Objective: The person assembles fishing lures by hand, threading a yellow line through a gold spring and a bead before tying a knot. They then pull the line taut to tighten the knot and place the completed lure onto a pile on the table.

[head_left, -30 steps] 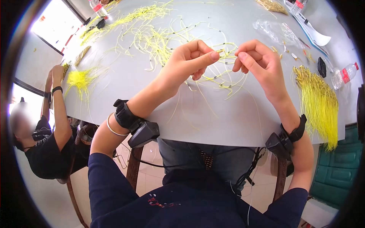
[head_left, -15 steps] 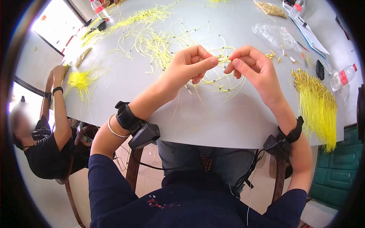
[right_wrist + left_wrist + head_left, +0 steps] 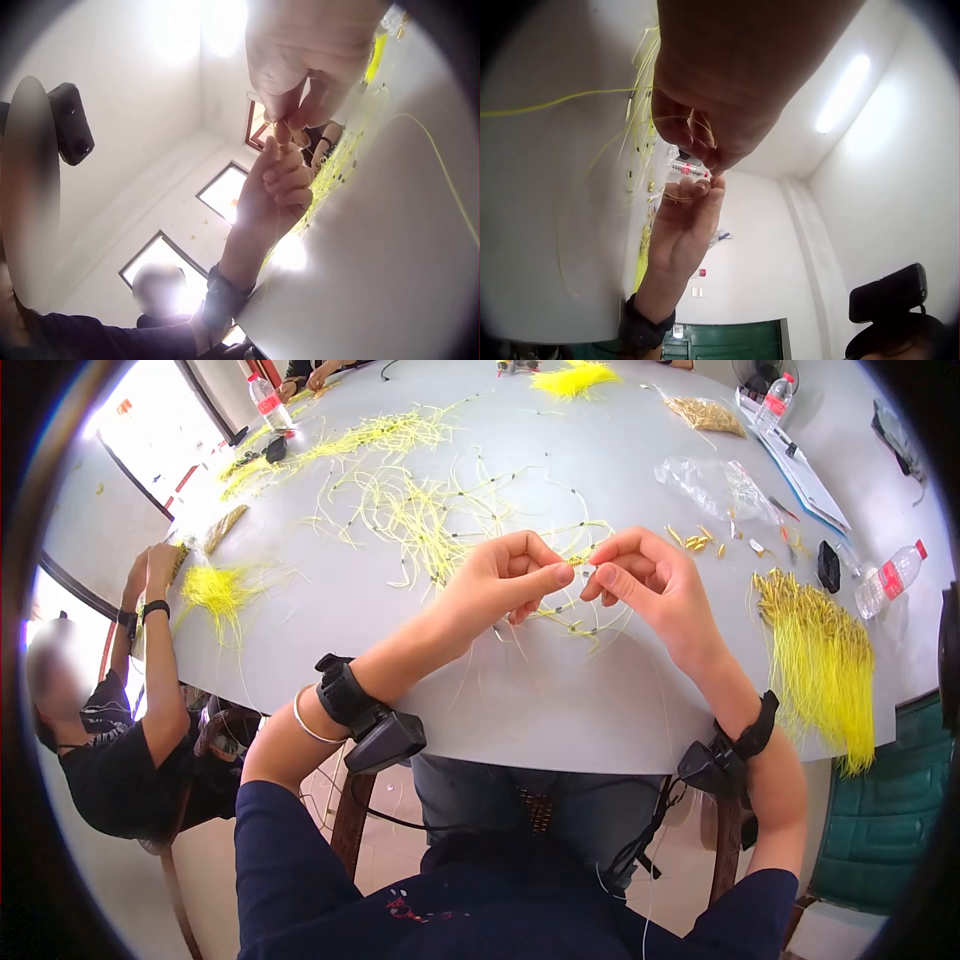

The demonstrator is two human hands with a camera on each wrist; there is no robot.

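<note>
Pinching a small, ridged, gold-coloured piece (image 3: 574, 561) near centre, the left hand (image 3: 498, 582) meets the curled right hand (image 3: 655, 588), its hold unclear; thin, tangled yellow strands (image 3: 412, 512) behind could snag, tugging it loose.

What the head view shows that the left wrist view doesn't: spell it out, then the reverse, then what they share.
Only the head view: the person in black seated at the left, the bag of gold pieces and the clipboard.

Only the left wrist view: the lit ceiling tube and a dark phone-like device.

Both: the left hand and right hand meeting nearly fingertip to fingertip, yellow strands, a red-labelled bottle and green panels.
</note>
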